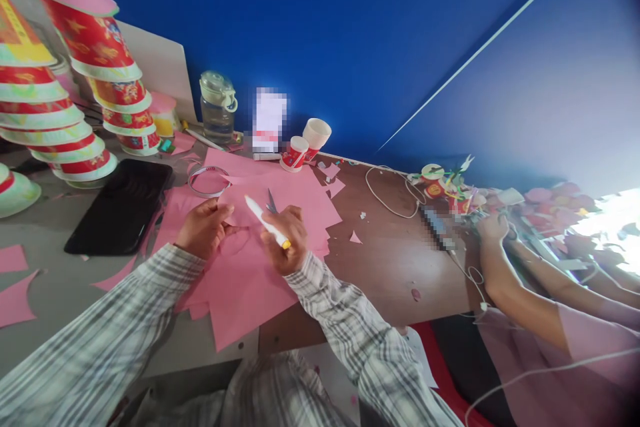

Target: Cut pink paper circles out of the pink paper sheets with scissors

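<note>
My left hand [205,227] is closed, its thumb and fingers pinching a piece of pink paper [240,205]. In my right hand [289,240] lies a white marker [263,219] with a yellow end, slanting across the fingers. Dark blades of a pair of scissors [271,200] stick out past the same hand's fingers; their handles are hidden in it. Both hands are above a stack of pink paper sheets [255,307]. A roll of tape [207,181] lies on the paper just beyond my left hand.
A black phone [120,207] lies to the left, before stacks of decorated red paper cups [120,90]. A water bottle [218,110], a propped lit screen [269,120] and two cups [316,137] stand along the blue wall. At right, another person's arms [520,280] reach over the table.
</note>
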{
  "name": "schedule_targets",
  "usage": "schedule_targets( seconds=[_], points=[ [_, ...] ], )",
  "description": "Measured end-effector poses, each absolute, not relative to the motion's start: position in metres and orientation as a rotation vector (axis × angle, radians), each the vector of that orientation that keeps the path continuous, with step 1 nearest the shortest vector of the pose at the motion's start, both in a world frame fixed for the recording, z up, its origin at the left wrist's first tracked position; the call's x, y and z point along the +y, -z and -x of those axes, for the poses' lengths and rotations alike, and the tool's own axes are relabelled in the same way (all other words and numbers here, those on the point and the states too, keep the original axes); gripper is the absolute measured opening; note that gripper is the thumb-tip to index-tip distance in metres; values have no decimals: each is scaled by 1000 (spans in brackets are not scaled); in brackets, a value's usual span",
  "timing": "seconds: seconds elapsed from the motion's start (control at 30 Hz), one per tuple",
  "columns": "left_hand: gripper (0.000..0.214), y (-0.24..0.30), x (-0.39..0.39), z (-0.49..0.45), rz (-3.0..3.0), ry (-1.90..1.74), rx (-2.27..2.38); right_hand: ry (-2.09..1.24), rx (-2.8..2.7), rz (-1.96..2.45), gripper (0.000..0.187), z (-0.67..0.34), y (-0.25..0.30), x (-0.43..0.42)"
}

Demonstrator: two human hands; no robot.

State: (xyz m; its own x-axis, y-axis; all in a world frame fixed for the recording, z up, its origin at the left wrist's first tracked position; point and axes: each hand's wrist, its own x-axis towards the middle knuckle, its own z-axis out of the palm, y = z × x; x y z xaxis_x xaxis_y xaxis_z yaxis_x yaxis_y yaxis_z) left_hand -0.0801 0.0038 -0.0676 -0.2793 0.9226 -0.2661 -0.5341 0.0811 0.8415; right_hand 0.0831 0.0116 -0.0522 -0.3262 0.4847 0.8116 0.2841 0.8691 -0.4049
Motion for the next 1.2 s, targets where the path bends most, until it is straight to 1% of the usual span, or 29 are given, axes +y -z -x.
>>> schedule_targets(
  seconds=[0.1, 0.2, 0.4, 0.7, 0.87, 1.1, 1.2],
  points=[
    [25, 67, 5, 82, -464, -1549, 1084, -92, -2003, 523, 22, -79, 58, 12],
    [26, 66, 5, 83, -472, -1568, 1077, -48, -2046, 566, 21, -77, 62, 14],
    [22, 61, 4, 80, -506, -1602, 1036, -56, -2081, 638, 20, -76, 64, 16],
    [18, 59, 1, 76, -589, -1606, 1122, -201, -2235, 826, 26, -78, 75, 17],
    [19, 59, 1, 75, -618, -1610, 1108, -138, -2163, 757, 28, -76, 73, 18],
    [21, 73, 3, 80, -717, -1605, 1152, -47, -2105, 709, 23, -75, 68, 17],
    [18, 79, 3, 82, -820, -1597, 1191, -31, -2101, 704, 21, -75, 67, 18]
  ],
)
